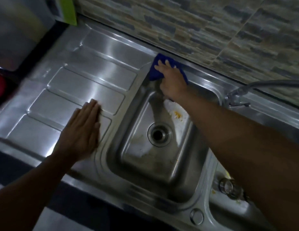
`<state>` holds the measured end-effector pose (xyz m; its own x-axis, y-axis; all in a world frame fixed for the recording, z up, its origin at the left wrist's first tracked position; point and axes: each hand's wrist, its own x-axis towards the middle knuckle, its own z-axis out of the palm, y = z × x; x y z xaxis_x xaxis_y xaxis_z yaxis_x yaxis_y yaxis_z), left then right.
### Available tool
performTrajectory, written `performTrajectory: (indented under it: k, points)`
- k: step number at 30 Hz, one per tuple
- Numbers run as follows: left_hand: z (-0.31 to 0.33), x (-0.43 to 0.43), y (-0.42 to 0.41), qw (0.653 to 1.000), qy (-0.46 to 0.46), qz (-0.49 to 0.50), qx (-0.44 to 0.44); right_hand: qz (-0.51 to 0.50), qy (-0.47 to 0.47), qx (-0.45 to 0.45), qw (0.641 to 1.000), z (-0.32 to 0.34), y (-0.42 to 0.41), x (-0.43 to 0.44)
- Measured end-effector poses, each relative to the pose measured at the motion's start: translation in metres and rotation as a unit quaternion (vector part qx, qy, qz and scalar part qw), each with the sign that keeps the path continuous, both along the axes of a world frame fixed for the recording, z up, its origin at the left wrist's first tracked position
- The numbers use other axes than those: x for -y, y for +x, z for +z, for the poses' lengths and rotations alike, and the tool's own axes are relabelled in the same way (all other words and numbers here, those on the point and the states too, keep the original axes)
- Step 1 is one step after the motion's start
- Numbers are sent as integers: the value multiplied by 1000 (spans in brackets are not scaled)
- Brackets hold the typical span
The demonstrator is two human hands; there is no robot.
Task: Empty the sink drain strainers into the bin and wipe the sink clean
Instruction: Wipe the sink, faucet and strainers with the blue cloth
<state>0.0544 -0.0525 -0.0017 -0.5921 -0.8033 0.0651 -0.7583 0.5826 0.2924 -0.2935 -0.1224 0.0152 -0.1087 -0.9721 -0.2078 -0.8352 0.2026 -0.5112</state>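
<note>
A stainless steel sink (pixel 142 165) fills the middle, its drain hole (pixel 158 134) open with no strainer in it. White and yellow food residue (pixel 176 114) lies on the basin floor beside the drain. My right hand (pixel 170 79) presses a blue cloth (pixel 155 72) flat against the sink's far left corner at the rim. My left hand (pixel 82 130) rests flat, fingers together, on the ribbed draining board (pixel 88 84) and holds nothing. A second basin at the lower right holds a metal strainer (pixel 228 187), partly hidden by my right forearm.
A tap (pixel 237 95) with a grey hose stands at the back right against the stone-patterned wall tiles (pixel 212 30). A green box (pixel 69 10) and a metal appliance (pixel 20 30) stand at the far left. An overflow cap (pixel 196 216) sits between the basins.
</note>
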Motion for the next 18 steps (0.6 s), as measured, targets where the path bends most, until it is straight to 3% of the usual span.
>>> performTrajectory:
  k: [5, 12, 18]
  points:
    - [-2, -18, 22, 999, 3, 33, 20, 42, -32, 49, 997, 2, 60, -2]
    - [4, -17, 19, 999, 16, 30, 31, 129, -64, 95, 985, 3, 116, -103]
    - [4, -16, 18, 1000, 7, 25, 15, 94, -48, 58, 993, 15, 107, -72]
